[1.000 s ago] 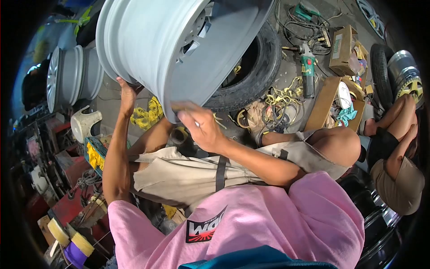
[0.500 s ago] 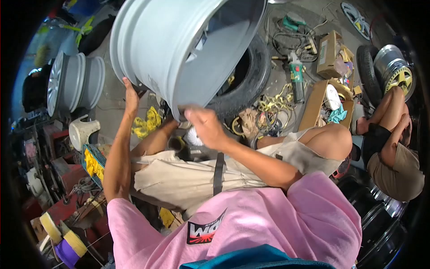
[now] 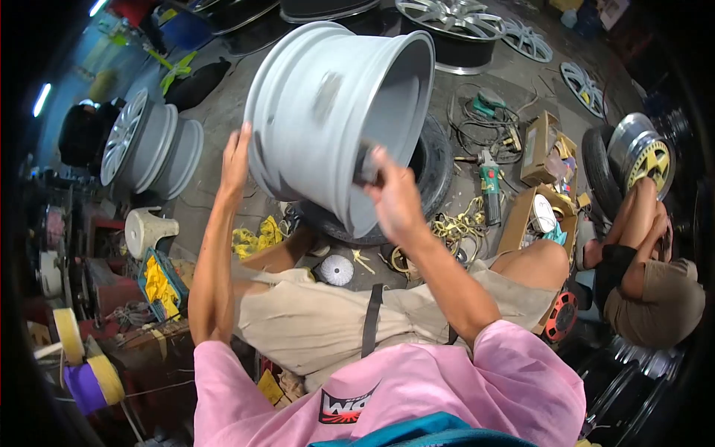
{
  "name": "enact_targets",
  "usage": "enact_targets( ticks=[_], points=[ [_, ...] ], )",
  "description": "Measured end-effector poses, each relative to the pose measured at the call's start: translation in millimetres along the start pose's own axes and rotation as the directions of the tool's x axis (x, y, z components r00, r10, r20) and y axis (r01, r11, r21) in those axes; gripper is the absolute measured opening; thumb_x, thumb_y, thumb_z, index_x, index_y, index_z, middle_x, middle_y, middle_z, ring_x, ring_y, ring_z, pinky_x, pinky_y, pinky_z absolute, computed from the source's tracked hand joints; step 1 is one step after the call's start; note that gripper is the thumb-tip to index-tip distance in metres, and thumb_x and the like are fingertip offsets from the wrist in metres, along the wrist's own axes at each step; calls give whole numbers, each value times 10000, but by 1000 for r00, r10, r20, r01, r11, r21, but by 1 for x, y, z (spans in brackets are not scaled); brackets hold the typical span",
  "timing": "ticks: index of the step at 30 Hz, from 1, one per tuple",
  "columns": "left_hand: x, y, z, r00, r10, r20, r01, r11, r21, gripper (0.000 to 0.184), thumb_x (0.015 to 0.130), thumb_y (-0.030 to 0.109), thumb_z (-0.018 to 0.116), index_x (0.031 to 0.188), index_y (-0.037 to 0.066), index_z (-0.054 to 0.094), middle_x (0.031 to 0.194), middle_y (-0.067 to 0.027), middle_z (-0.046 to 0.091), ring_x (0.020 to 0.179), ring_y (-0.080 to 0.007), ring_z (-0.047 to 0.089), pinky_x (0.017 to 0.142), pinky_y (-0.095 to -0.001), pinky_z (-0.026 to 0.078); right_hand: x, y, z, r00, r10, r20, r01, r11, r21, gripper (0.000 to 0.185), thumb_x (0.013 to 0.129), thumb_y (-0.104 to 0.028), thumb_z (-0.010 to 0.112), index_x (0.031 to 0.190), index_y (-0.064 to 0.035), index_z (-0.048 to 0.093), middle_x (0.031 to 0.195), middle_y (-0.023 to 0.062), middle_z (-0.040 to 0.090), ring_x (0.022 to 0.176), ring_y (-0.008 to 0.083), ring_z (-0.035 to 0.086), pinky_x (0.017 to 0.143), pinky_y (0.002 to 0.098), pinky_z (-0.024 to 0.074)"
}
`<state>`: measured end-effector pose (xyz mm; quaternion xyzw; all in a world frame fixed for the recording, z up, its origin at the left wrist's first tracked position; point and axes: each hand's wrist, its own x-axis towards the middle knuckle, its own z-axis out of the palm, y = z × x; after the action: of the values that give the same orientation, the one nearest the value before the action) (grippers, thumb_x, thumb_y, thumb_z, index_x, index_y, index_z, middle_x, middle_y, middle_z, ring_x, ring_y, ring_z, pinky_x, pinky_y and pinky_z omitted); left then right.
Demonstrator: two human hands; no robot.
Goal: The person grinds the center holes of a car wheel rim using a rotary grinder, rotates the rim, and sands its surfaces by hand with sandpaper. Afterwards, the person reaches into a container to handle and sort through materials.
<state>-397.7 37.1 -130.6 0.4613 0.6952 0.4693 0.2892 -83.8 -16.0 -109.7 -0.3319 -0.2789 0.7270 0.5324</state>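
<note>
The grey wheel rim (image 3: pixel 298 138) is tilted over the tyre (image 3: pixel 436 179). The right hand (image 3: pixel 399 200) is closed on a dark pad (image 3: pixel 365 165) at the rim's lip; the left hand (image 3: pixel 236 165) touches the opposite edge (firmness I cannot tell). Mostly even grey, the barrel has 1 dark patch (image 3: pixel 326 95), seemingly unfinished.

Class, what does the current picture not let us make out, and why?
All in the head view:
- The dark item at the right hand: too blurred to identify.
- Part of the tyre: hidden behind the grey rim.
- The wheel beyond that rim: cut off by the top edge.
- Small lettering on the shirt logo: too small to read.
</note>
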Motion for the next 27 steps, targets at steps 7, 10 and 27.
enact_targets(
  ticks=[7, 10, 27],
  points=[
    [41, 13, 11, 995, 74, -60, -72, 997, 42, 754, 979, 599, 625, 1347, -55, 552, 1211, -220, 664, 1112, -245, 629, 969, -364, 492, 52, 53, -2, 978, 33, 207, -5, 991, -134, 398, 1098, -352, 475, 1161, -30, 701, 1073, 91, 711, 929, 171, 630, 858, 323, 487],
    [44, -2, 0, 998, 47, -48, -45, 998, 36, 746, 1001, 607, 586, 1354, -50, 575, 1224, -201, 663, 1137, -228, 617, 989, -353, 481, 41, 140, -51, 907, 87, 413, 191, 788, -586, 368, 1086, -303, 463, 1272, -67, 675, 1166, 145, 695, 1050, 266, 633, 930, 384, 496],
    [50, 20, -14, 932, -236, 274, 322, 888, -329, 751, 1045, 591, 499, 1557, 53, 394, 1463, -109, 562, 1294, -193, 579, 1092, -378, 483, 84, 113, -26, 747, 318, 584, 41, 855, -518, 299, 1073, -183, 512, 1196, 13, 699, 1292, 153, 706, 1175, 310, 664, 1008, 369, 509]
  ],
)
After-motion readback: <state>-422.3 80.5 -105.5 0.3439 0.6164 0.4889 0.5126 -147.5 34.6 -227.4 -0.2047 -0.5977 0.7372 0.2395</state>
